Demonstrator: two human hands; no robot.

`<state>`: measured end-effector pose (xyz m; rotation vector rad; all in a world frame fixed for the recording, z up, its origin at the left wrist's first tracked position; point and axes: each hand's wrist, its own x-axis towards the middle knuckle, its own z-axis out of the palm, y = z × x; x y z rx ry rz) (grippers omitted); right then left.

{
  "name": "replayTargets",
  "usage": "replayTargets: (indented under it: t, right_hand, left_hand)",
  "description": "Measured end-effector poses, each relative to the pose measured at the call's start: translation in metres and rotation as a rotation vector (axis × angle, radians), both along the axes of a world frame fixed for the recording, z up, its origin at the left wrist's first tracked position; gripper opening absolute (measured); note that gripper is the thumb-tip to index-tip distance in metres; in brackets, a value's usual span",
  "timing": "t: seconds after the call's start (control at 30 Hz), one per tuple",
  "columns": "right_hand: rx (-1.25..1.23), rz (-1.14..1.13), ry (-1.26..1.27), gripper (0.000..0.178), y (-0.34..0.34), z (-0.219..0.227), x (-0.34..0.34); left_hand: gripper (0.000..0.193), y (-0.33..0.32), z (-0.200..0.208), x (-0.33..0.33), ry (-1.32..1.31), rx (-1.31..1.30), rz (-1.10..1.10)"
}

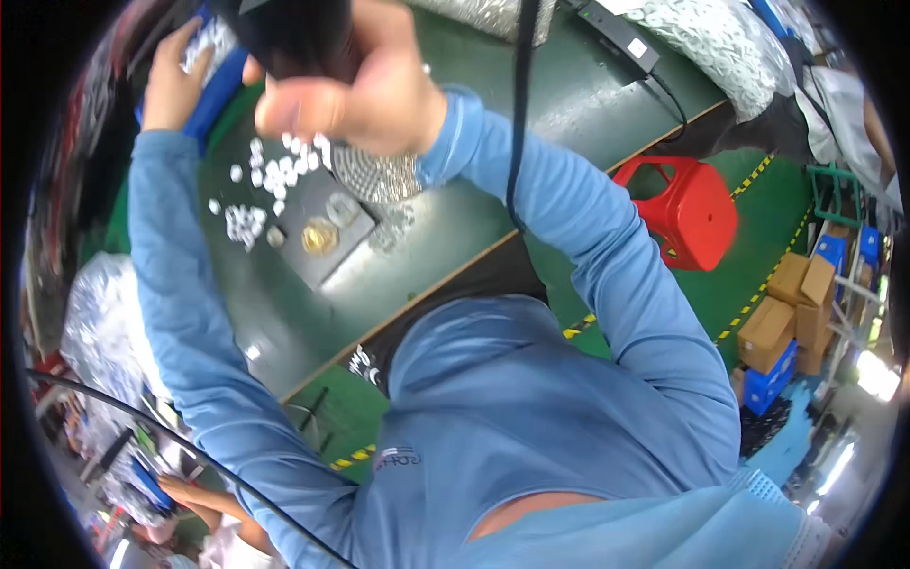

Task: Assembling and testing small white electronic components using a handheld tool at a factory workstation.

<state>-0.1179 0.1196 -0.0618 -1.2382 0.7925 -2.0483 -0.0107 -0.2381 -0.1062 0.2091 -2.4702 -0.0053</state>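
Observation:
My left hand (176, 81) is closed at the side of a blue bin (220, 95) with small whitish pieces in it, at the upper left of the bench. Close to the camera, my right hand (374, 90) wraps around a black, rounded object (299, 38); the top edge cuts it off, so its kind is unclear. Below it lie scattered white round pieces (280, 174) and a round tray of small metallic parts (379, 178). A grey flat block (318, 266) bears a brass-coloured round piece (319, 236) and a clear disc (342, 208). Beside it sits a clump of clear pieces (245, 225).
A black cable (518, 123) hangs beside my right forearm. Bags of parts (716, 43) and a black power adapter (616, 38) lie on the far bench. A red stool (701, 213) and cardboard boxes (766, 332) stand right. Another person's hand (180, 490) shows lower left.

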Motion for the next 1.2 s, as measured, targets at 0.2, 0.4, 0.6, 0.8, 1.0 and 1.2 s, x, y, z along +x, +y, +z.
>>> replayTargets:
  t: [0.2, 0.4, 0.6, 0.8, 1.0, 1.2]
  right_hand:
    - [0.056, 0.084, -0.023, 0.048, -0.006, -0.001, 0.002]
    - [-0.038, 0.027, 0.216, 0.081, -0.011, 0.001, 0.007]
    - [-0.021, -0.036, 0.298, 0.092, -0.009, 0.001, 0.005]
    - [-0.012, 0.040, 0.278, 0.087, -0.010, -0.001, -0.002]
    - [-0.023, 0.131, 0.178, 0.082, -0.009, -0.001, -0.005]
    - [-0.031, 0.118, 0.073, 0.063, -0.011, -0.003, -0.004]
  left_hand:
    - [0.025, 0.150, 0.018, 0.124, 0.012, 0.460, 0.118]
    - [0.019, 0.166, -0.050, 0.161, 0.129, 0.566, 0.211]
    - [0.025, 0.168, -0.057, 0.161, 0.038, 0.188, 0.329]
    - [0.026, 0.166, -0.057, 0.144, -0.042, 0.173, 0.312]
    - [0.030, 0.157, -0.047, 0.121, -0.168, 0.175, 0.356]
    - [0.030, 0.180, -0.035, 0.101, -0.225, 0.096, 0.404]
